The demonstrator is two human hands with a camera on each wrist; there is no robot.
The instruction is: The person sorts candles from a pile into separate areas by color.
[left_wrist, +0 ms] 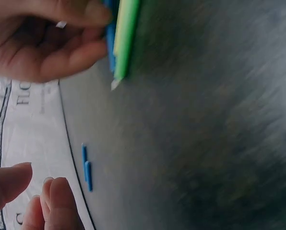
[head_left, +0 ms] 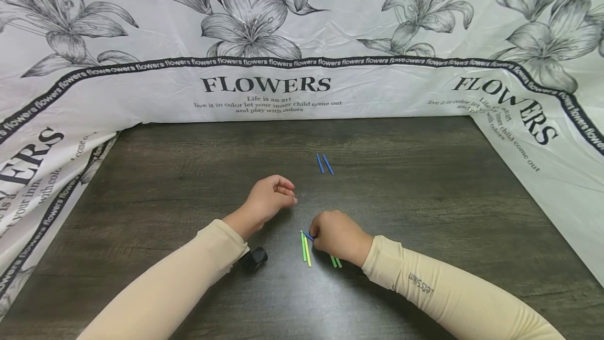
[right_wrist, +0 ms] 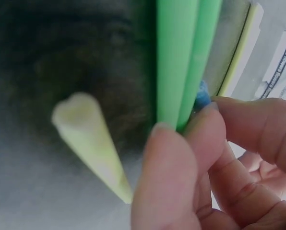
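Right hand [head_left: 338, 236] is pinching green sticks [head_left: 305, 248] plus a blue one near the table's [head_left: 424, 214] front edge; left hand [head_left: 271, 197] is hovering loosely curled, holding nothing; two blue sticks [head_left: 324, 163] lying farther back, probably not gathered yet

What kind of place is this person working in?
Probably a makeshift tabletop recording setup: a dark wood-grain table walled in by a flower-printed sheet, with only coloured sticks under the right hand.

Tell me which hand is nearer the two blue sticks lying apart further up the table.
Left. The left hand sits just below-left of the two blue sticks; the right hand is lower, gripping green sticks.
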